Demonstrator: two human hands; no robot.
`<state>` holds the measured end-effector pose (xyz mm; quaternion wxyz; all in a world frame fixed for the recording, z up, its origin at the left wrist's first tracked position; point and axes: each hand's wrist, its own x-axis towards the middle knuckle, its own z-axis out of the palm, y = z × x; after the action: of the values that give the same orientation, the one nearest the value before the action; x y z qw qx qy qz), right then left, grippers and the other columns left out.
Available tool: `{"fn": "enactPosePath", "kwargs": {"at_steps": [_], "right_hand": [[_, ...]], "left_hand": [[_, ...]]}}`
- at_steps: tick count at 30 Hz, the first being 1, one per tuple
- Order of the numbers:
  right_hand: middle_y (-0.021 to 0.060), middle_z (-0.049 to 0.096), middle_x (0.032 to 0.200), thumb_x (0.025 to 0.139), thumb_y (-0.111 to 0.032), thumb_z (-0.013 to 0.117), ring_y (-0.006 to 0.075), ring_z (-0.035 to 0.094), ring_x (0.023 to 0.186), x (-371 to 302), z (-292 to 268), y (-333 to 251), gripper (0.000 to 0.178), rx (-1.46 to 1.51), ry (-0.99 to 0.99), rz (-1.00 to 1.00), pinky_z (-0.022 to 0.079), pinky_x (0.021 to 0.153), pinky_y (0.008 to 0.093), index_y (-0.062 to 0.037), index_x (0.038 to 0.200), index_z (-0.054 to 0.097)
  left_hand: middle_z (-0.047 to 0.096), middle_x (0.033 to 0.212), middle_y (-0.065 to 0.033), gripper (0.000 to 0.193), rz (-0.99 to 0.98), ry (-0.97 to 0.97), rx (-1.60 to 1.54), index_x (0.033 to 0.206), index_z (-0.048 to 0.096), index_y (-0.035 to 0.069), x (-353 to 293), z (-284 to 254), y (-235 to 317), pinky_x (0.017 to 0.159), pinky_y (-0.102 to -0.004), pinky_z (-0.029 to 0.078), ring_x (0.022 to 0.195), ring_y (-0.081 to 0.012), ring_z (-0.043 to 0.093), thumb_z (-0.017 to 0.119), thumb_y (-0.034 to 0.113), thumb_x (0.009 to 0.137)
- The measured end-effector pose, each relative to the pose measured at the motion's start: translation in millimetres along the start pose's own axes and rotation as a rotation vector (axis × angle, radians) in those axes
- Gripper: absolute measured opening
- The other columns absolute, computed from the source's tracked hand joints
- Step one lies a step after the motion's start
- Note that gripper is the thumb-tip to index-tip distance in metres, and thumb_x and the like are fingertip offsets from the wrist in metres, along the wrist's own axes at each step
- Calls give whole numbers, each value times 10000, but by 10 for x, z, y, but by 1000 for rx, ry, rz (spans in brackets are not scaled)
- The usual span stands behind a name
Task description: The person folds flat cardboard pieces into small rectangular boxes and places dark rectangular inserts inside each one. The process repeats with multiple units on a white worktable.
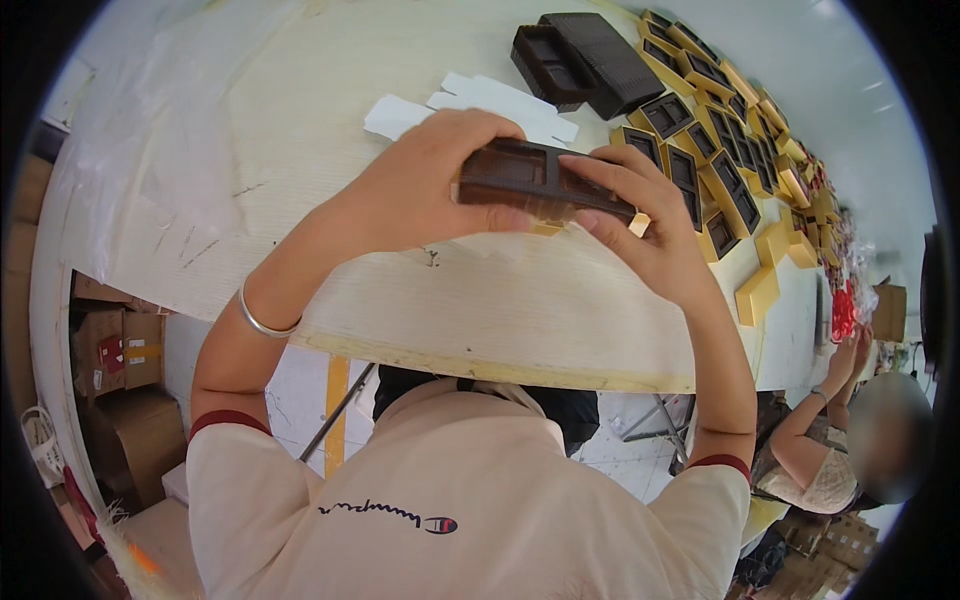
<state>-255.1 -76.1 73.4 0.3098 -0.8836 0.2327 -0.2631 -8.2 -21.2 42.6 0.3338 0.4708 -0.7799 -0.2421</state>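
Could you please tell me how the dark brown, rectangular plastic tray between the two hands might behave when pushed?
The dark brown, rectangular plastic tray is probably light, being hollowed into recesses. Those moulded walls likely keep it fairly stiff, though a hard squeeze might flex them. Its smooth, slightly shiny surface may slide easily.

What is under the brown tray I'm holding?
Beneath the brown tray, gold edges show, perhaps a box; the tray, left hand and right hand hide the rest.
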Motion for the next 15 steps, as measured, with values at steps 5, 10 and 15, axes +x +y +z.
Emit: {"fn": "enactPosePath", "kwargs": {"at_steps": [5,10,15], "right_hand": [[114,601,979,776,-211,731,248,568,866,-34,-81,204,363,-329,-49,-92,475,704,326,-57,1099,669],[89,593,976,766,-257,732,252,550,861,57,315,260,410,-544,-102,-188,475,740,331,-99,1137,658],[121,573,1088,803,-185,713,262,571,924,29,367,217,416,-51,-155,46,494,768,353,-78,1194,618]], "left_hand": [[503,1246,-96,786,-186,-57,223,1374,429,132,-109,-16,-87,893,-340,453,1084,-244,515,813,211,693],[559,1217,-86,704,-245,-164,-16,1358,468,162,-112,28,-222,795,-316,473,919,-225,546,777,151,725],[547,1267,-75,643,-136,-180,101,1323,517,162,-102,-64,-281,795,-313,486,920,-228,575,764,127,731]]}}
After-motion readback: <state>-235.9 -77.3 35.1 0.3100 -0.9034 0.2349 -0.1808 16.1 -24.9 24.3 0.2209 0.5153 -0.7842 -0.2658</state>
